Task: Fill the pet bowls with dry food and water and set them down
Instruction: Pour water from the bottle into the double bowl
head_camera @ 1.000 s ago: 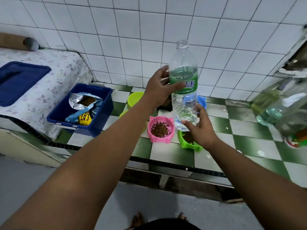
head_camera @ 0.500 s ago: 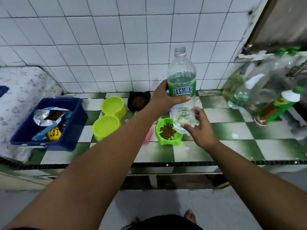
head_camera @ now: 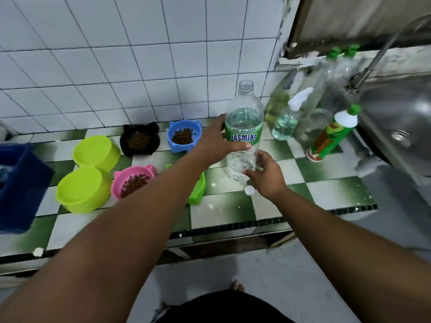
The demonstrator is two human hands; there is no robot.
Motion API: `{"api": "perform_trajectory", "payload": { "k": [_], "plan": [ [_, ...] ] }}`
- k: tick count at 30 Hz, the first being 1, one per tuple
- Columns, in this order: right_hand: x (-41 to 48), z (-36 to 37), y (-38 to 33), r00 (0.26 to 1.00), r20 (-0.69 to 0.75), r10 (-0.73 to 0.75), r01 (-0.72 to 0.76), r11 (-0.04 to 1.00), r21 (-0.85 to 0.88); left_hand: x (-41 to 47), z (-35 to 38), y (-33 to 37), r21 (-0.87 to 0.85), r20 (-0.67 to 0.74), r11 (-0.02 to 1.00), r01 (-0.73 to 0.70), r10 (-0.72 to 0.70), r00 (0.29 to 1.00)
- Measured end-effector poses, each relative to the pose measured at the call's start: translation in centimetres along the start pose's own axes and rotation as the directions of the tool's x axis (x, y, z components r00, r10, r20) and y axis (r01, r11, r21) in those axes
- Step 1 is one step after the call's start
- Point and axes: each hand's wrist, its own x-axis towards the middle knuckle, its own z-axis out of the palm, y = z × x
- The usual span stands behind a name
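Two-thirds full or so, the uncapped clear plastic water bottle [head_camera: 243, 117] stands upright at the green-checked tile counter [head_camera: 303, 176], left hand [head_camera: 217, 141] wrapped round its label, right hand [head_camera: 268, 179] touching its base, and its thin walls would probably buckle if squeezed.

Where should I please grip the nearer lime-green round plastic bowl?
Pinch the nearer lime-green bowl's front rim from the counter edge; it stands upright and open, and the pink eared bowl, farther lime-green bowl and blue bin crowd its other sides.
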Motion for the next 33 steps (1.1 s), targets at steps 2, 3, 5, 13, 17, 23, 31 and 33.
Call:
{"api": "perform_trajectory", "payload": {
  "k": [2,3,5,13,17,23,31,33],
  "plan": [
    [0.7,-0.6,0.2,1.000,-0.004,0.011,-0.011,1.000,-0.024,0.6,0.9,-0.7,-0.005,0.015,1.000,0.011,-0.011,1.000],
    [1.0,-0.8,0.3,1.000,-0.002,0.017,-0.017,0.999,-0.038,0.9,1.3,-1.1,-0.007,0.010,1.000,0.014,-0.014,1.000],
    [1.5,-1.0,0.6,0.999,0.004,0.034,-0.034,0.998,-0.048,1.2,1.7,-1.7,-0.007,0.000,1.000,0.020,-0.020,1.000],
    [1.8,-0.8,2.3,0.997,-0.017,0.074,-0.075,0.996,-0.049,1.6,1.8,-2.7,-0.009,0.080,0.999,0.031,-0.031,0.996],
    [1.7,-0.8,2.4,0.997,-0.033,0.076,-0.079,0.995,-0.068,1.4,1.7,-2.9,-0.008,0.105,0.999,0.036,-0.035,0.994],
    [1.2,-0.5,2.3,0.998,-0.044,0.050,-0.053,0.995,-0.081,0.7,2.2,-3.7,-0.029,0.089,0.999,0.030,-0.028,0.996],
    [0.9,-0.4,2.2,0.997,-0.051,0.060,-0.063,0.997,-0.054,0.8,2.4,-3.8,-0.055,0.108,0.998,0.043,-0.037,0.994],
    [0.8,-0.4,2.3,0.997,-0.060,0.054,-0.057,0.998,-0.039,0.8,2.4,-3.9,-0.060,0.109,0.997,0.047,-0.040,0.993]
  ]
}}
